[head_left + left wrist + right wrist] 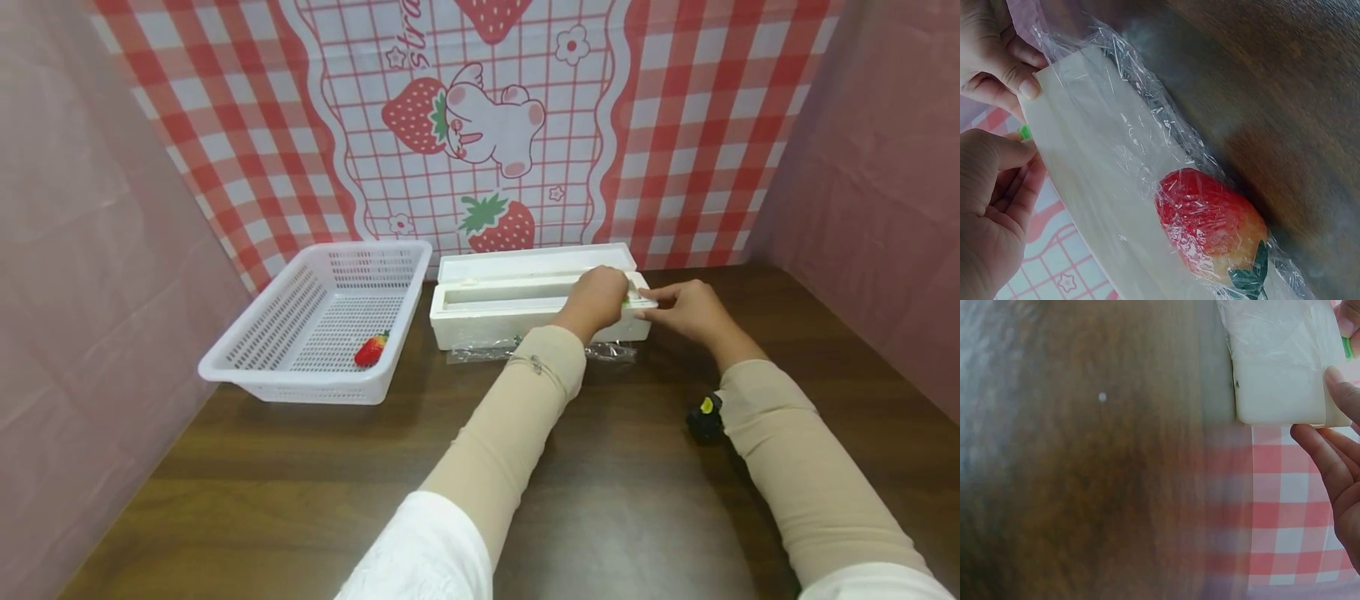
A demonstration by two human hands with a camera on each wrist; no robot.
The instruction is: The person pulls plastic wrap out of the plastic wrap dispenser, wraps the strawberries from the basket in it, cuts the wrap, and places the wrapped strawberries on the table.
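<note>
Only left-wrist view shows wrapped strawberry (1210,228) beside white box (1091,187)

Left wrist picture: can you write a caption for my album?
Two hands at a white box, cling film over a strawberry.

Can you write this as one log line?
left hand: on wrap box | right hand: box end | wrapped strawberry: against box

On the bench (615,500) a basket (247,367) sits at the left with a strawberry (371,349) in it, and a dispenser box (495,321) lies just to its right (lid open toward the back). A film sheet (480,353) lies before the box, covering a second strawberry (1210,225). Both hands, the left hand (597,300) and the right hand (690,310), meet at the box's right end.
</note>
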